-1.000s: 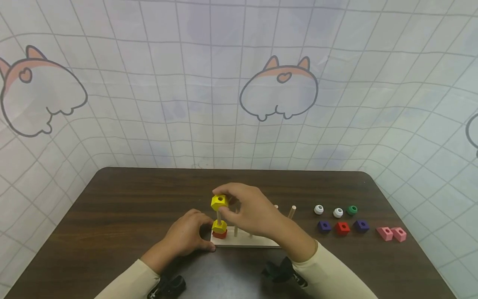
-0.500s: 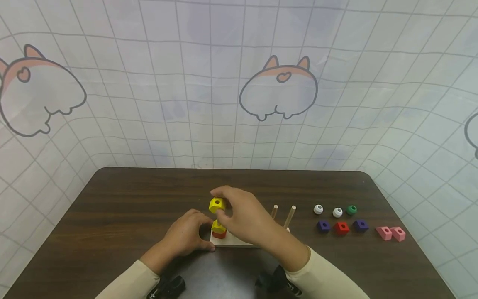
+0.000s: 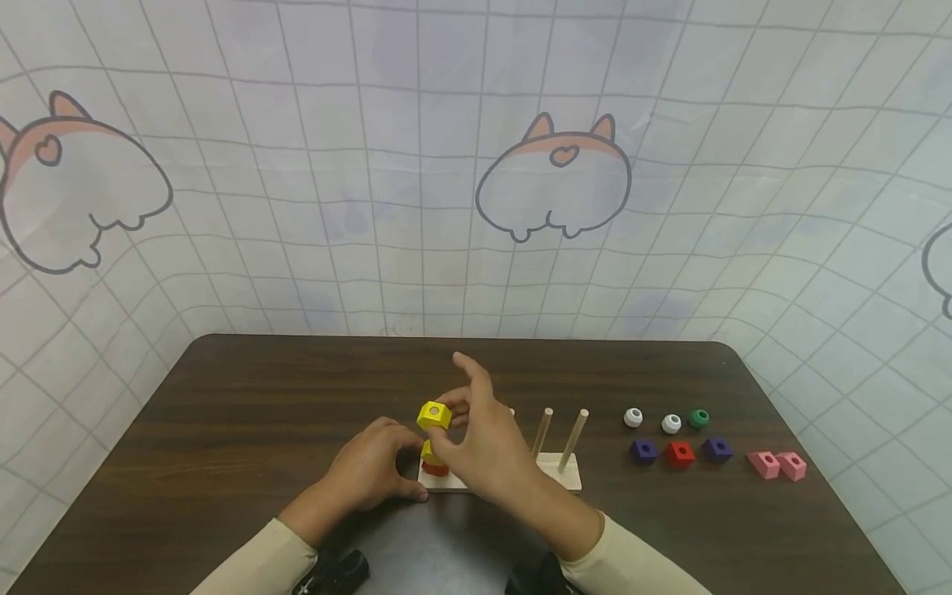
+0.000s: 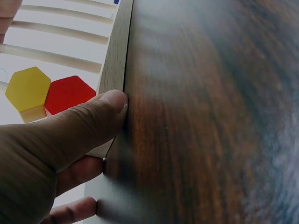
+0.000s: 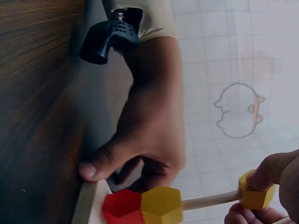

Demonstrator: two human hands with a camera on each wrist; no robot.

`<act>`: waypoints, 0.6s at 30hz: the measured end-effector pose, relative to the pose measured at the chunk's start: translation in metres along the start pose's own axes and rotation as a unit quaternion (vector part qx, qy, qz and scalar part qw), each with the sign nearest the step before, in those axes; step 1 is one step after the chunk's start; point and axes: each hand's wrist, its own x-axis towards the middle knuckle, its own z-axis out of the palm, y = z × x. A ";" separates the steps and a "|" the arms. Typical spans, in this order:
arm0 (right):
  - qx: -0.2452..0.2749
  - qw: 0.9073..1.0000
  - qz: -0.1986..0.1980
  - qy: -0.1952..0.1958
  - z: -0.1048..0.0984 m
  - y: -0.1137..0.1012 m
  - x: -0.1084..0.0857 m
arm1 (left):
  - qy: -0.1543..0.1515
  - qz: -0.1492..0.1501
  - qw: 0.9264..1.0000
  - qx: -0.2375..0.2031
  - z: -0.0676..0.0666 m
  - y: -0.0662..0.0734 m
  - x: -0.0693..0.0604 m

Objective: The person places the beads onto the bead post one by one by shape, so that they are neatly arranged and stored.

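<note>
My right hand (image 3: 487, 442) pinches a yellow hexagonal block (image 3: 434, 415) at the top of the leftmost peg. In the right wrist view the peg (image 5: 210, 200) enters that block (image 5: 254, 197), which is apart from the pieces below. Lower on the same peg, a yellow block (image 5: 162, 205) rests against a red one (image 5: 122, 206). My left hand (image 3: 372, 464) grips the left end of the pale wooden base (image 3: 568, 475), its thumb (image 4: 93, 116) on the front edge in the left wrist view.
Bare pegs (image 3: 543, 431) stand on the base's right part. Farther right on the dark table (image 3: 297, 372) lie white beads (image 3: 633, 417), a green bead (image 3: 699, 419), purple blocks (image 3: 643, 451), a red block (image 3: 680, 454) and pink pieces (image 3: 763, 464). A patterned sheet hangs behind.
The right hand has shifted left and its index finger has lifted off the yellow block. That block has moved slightly lower at the peg's top. My left hand stays put.
</note>
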 end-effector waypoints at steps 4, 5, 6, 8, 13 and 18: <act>0.011 1.000 0.013 0.008 0.004 0.005 -0.004 | -0.002 0.005 1.000 0.001 0.001 0.000 0.000; 0.014 1.000 0.016 0.009 0.005 0.006 -0.005 | -0.003 0.005 1.000 0.001 0.001 0.000 0.000; 0.019 1.000 0.019 0.010 0.006 0.008 -0.006 | -0.003 0.006 1.000 0.001 0.001 -0.001 0.000; 0.026 0.999 0.029 0.013 0.009 0.011 -0.007 | -0.004 0.006 1.000 0.002 0.001 -0.001 0.000; 0.042 0.997 0.059 0.014 0.016 0.018 -0.010 | 0.004 0.004 1.000 0.010 0.002 -0.001 0.000; 0.048 0.997 0.058 0.002 0.021 0.026 -0.013 | 0.010 0.004 1.000 0.011 0.002 0.000 0.000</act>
